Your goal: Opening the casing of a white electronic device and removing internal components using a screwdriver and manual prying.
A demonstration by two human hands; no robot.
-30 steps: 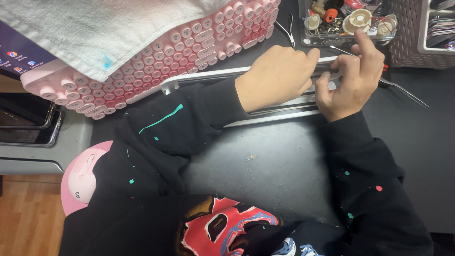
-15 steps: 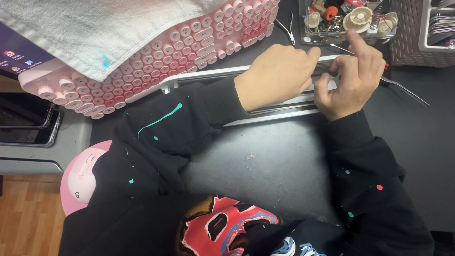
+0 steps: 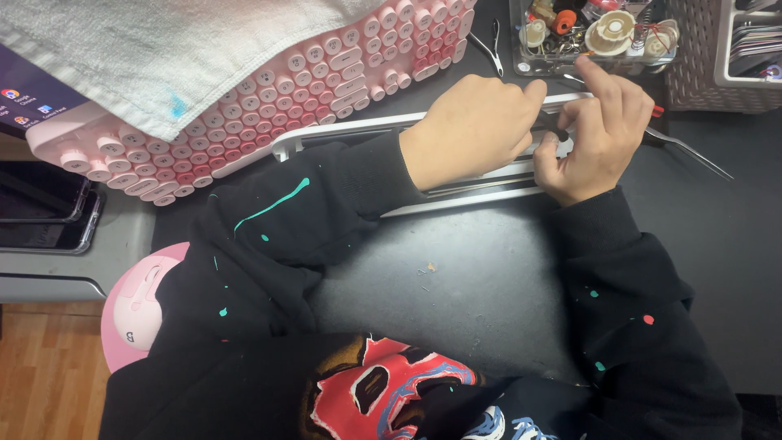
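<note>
A: White frame strip [image 3: 456, 121] lies across dark mat [image 3: 489, 277]; left hand [image 3: 472, 130] fisted, pressing it down; right hand [image 3: 599, 134] pinches small dark tool [image 3: 555, 129].
B: Mid-fastening, likely; next wants steady, fine turning.

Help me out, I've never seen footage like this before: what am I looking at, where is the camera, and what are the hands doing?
The camera sits on a person's head and looks down at their own two bare hands; there is no machine. The left hand rests closed on a long white frame lying on a dark desk mat. The right hand pinches a small dark tool beside it; what kind is too hidden to tell. Around them lie a pink keyboard under a white towel, a clear box of small parts, and a pink mouse.
</note>
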